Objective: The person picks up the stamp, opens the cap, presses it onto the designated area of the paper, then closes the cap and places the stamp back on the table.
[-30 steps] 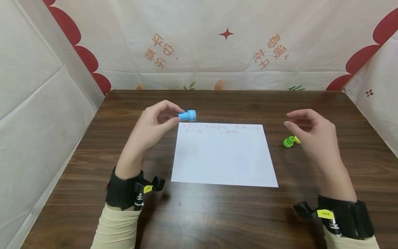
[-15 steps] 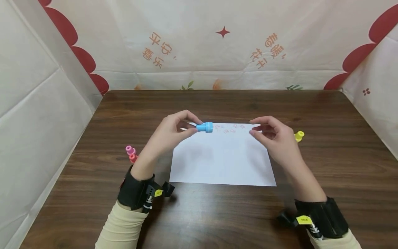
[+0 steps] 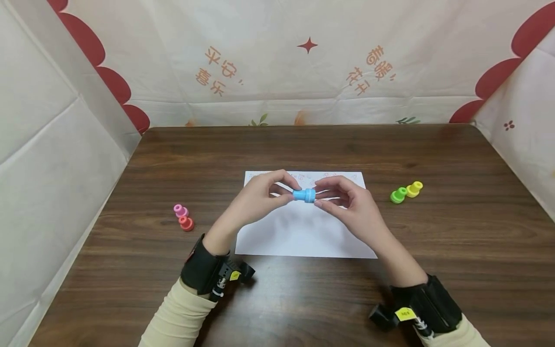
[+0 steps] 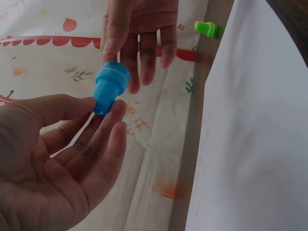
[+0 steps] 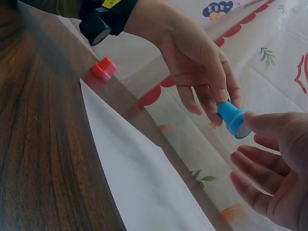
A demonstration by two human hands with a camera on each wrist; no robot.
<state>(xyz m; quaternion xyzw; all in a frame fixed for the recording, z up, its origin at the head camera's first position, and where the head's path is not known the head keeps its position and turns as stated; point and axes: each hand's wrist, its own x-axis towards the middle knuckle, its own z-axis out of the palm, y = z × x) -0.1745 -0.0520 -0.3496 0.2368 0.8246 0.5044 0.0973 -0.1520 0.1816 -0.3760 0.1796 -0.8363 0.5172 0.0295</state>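
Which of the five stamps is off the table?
The blue stamp, pinched in the left hand; the pink one, red one, green one and yellow one rest on the table.

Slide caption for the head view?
Over white paper, the left hand pinches a blue piece by its narrow end, the right hand at its wide end.

i take this for a small indoor recording corner: a dark wood-grain table [image 3: 299, 299] in front of a hung white cloth [image 3: 269, 62], which is printed with orange chinese characters [image 3: 212, 55], a red star [image 3: 307, 45] and red scallops [image 3: 113, 84]. paler plain sheeting [image 3: 52, 130] closes the left side. black cuffs [image 3: 205, 267] carry small cameras [image 3: 383, 317]. whether a home or an office lies behind the cloth, i can't tell from here.
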